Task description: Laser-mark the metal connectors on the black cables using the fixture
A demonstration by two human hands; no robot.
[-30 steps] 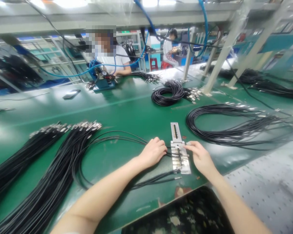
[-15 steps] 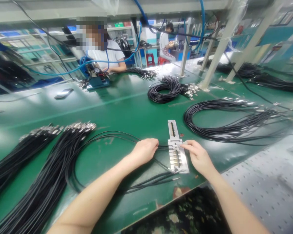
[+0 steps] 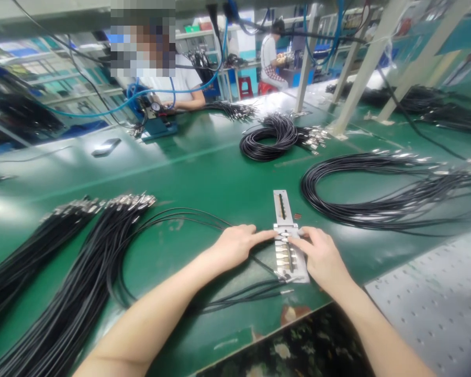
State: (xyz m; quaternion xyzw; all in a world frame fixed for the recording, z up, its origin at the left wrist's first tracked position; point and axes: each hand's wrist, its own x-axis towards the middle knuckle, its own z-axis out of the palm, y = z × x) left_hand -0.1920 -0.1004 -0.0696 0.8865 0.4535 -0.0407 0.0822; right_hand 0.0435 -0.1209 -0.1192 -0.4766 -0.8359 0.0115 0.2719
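My left hand (image 3: 237,244) is left of a hinged metal fixture (image 3: 300,269). Its index finger stretches onto the fixture's upper slots, while the other fingers curl over thin black cables (image 3: 194,212) that run in from the left; the grip itself is partly hidden. My right hand (image 3: 321,255) lies at the fixture's right edge, fingers apart, with a fingertip touching a small silver cable end (image 3: 284,240) in a slot. The fixture's narrow lid (image 3: 281,206) is folded back, away from me. More cables (image 3: 239,298) with metal ends lie by its near end.
Two thick cable bundles (image 3: 74,262) cover the left of the green table (image 3: 204,175). Looped cables (image 3: 322,204) lie at right, and a coil (image 3: 269,139) farther back. A person sits behind a blue press (image 3: 157,125). A phone (image 3: 105,147) lies at back left; metal posts (image 3: 349,99) stand at back right.
My left index finger has straightened and reached onto the fixture. My right fingertip has shifted slightly lower along the slots. The whole view has shifted a little.
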